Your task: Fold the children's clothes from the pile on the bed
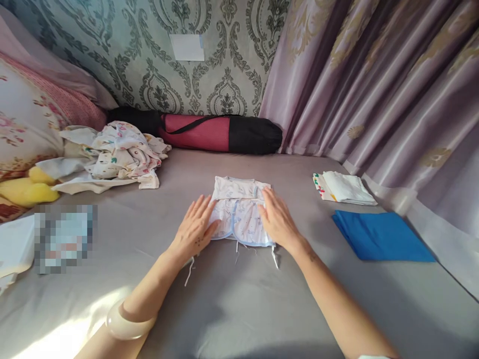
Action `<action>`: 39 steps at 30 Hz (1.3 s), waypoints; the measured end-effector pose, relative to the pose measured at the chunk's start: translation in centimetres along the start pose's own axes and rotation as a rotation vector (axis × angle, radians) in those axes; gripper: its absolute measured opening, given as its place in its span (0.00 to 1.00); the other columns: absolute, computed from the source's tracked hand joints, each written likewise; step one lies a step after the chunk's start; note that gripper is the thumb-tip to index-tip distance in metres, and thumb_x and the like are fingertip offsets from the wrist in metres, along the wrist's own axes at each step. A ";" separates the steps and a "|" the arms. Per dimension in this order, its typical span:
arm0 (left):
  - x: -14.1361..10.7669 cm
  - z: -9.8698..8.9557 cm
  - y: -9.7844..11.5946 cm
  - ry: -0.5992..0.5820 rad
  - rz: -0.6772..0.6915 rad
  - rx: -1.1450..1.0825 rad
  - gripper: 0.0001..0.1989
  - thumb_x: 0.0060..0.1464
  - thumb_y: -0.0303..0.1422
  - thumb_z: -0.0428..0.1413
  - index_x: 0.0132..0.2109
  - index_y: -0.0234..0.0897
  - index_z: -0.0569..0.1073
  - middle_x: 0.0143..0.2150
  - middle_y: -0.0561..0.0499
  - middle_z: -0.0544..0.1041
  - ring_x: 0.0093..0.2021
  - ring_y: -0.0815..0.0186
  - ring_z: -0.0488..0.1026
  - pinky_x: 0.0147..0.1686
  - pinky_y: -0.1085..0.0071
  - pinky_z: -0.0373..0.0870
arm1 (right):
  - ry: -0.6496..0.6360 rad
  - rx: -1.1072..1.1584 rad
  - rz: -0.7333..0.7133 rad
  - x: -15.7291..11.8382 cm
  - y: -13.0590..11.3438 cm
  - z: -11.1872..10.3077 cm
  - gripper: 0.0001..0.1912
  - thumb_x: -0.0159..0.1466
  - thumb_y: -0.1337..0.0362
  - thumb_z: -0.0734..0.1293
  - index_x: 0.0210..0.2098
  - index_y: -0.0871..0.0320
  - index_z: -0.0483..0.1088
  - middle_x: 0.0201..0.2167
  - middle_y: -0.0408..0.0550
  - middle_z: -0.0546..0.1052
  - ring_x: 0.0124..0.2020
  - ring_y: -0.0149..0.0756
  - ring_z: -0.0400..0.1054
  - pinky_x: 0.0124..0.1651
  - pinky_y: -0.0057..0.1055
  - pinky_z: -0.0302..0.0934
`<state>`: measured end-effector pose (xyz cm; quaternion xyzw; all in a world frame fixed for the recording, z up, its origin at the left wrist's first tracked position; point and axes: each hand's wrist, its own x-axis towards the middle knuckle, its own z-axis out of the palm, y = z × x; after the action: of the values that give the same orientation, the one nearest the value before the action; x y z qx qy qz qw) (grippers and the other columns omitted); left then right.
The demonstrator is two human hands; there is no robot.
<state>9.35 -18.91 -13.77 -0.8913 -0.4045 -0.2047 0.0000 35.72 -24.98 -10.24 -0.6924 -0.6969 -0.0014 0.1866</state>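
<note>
A small white baby top [245,219] with a pale print and light blue edging lies flat in the middle of the grey bed sheet [239,299]. Its sleeves are folded across the upper part, and thin white tie strings trail from the lower edge. My left hand [196,224] lies flat on its left side, fingers stretched out. On the right side rests my right hand [279,219], also flat, with its fingertips on the cloth near the folded sleeve. Neither hand grips anything. Parts of both side edges are hidden beneath my hands.
At right lie a folded blue cloth [381,235] and a folded white cloth [346,187]. A pile of printed baby clothes [119,152] sits back left, near a yellow plush toy [28,189]. A red and black bag [198,132] lies along the wall, beside purple curtains [337,75].
</note>
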 end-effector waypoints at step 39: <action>12.1 8.6 1.2 -0.279 0.260 -0.299 0.25 0.66 0.32 0.37 0.66 0.33 0.58 0.68 0.42 0.62 0.69 0.62 0.55 0.68 0.59 0.50 | -0.519 0.150 -0.482 -6.5 -1.2 0.7 0.32 0.73 0.56 0.49 0.71 0.64 0.43 0.72 0.52 0.43 0.72 0.36 0.33 0.73 0.40 0.30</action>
<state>20.48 -9.52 -17.01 -0.9457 -0.2474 -0.1353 -0.1616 34.16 -31.09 -12.29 -0.4697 -0.8626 0.1815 0.0480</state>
